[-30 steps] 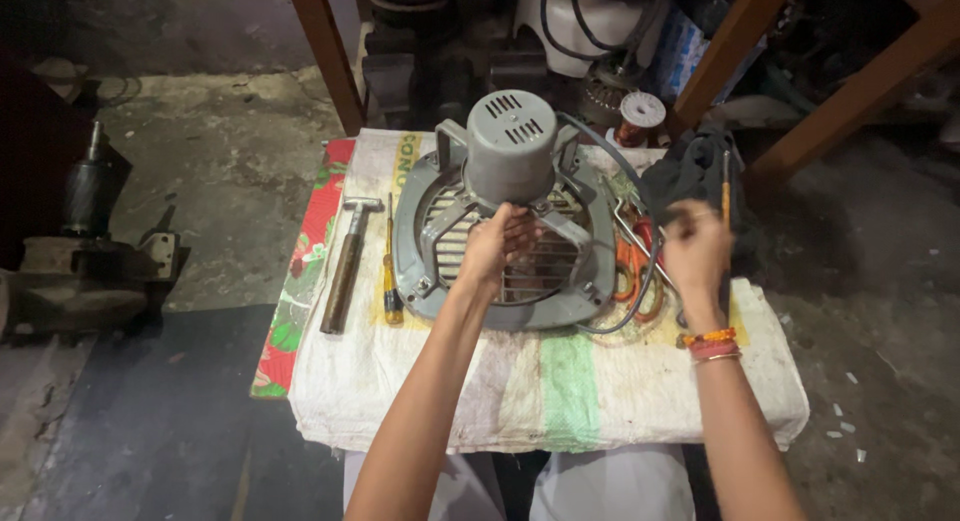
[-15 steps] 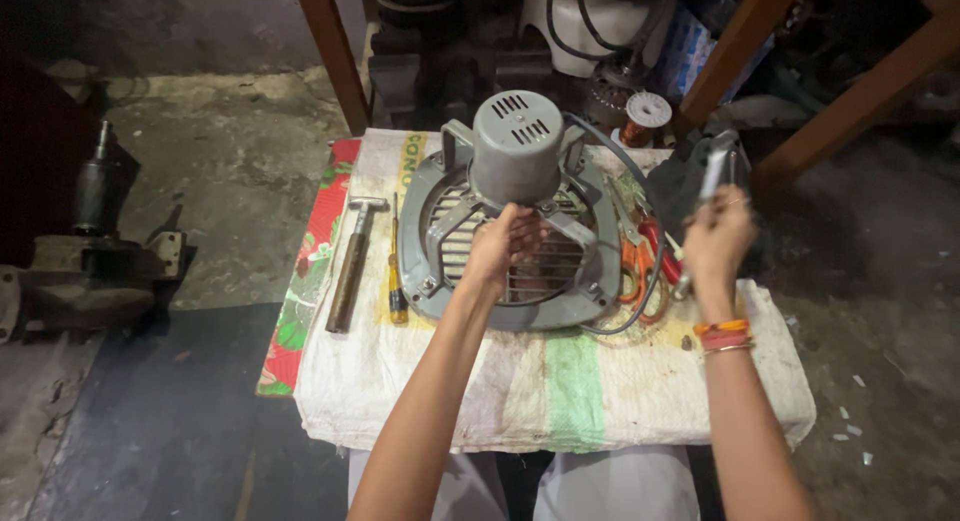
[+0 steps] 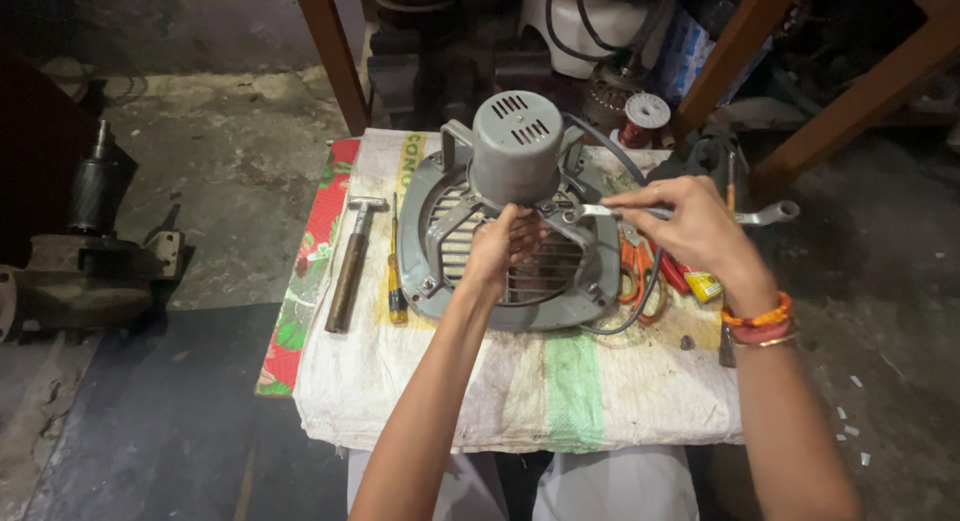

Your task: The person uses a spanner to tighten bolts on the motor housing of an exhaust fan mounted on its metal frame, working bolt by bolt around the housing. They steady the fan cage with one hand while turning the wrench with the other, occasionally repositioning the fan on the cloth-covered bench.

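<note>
The grey exhaust fan lies flat on the sack-covered worktop, its motor housing pointing up. The left hand is closed on the fan's frame just below the motor housing, steadying it. The right hand is clamped on a metal spanner, whose near end sits at a bracket arm to the right of the housing, while the far ring end sticks out beyond the fan. The step in hand looks like working a fastener on the motor mount; the next move would call for seating the spanner squarely on the nut and turning while the left hand keeps the fan from rotating. Left of the fan lie a hammer and a yellow-handled screwdriver; right of it, orange-handled pliers and a black cable, which crowd the spanner's swing
</note>
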Available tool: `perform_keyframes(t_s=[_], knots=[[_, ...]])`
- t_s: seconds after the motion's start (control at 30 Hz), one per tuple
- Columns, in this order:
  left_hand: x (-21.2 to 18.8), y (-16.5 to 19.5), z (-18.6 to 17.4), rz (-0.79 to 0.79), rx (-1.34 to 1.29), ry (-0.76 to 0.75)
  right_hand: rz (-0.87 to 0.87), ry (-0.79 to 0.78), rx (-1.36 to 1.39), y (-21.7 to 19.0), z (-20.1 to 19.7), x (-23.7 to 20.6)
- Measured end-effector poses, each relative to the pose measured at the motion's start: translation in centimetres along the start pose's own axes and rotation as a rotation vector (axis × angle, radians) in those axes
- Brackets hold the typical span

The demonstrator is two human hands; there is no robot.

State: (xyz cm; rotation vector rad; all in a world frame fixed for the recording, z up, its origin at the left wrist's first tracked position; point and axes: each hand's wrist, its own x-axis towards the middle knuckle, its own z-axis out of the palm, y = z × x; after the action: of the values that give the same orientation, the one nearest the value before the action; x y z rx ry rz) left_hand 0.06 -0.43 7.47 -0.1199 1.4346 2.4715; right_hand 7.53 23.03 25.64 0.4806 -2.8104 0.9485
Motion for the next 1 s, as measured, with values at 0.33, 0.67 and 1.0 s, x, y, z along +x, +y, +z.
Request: perform_keyframes(t_s=[0.33,0.67,1.0], knots=[[0.4,-0.3,-0.3,0.015,-0.016,-0.012,-0.177,0.039,0.080,0.7,0.3,2.1],[0.1,0.0,0.0,0.005,-0.028,-0.006,-0.240,-0.175,-0.062,1.3,0.3,6.1],[0.1,0.2,0.0,0.003,0.029,0.010,-0.125,-0.492,-0.052,4.0,-0.3,11.8]])
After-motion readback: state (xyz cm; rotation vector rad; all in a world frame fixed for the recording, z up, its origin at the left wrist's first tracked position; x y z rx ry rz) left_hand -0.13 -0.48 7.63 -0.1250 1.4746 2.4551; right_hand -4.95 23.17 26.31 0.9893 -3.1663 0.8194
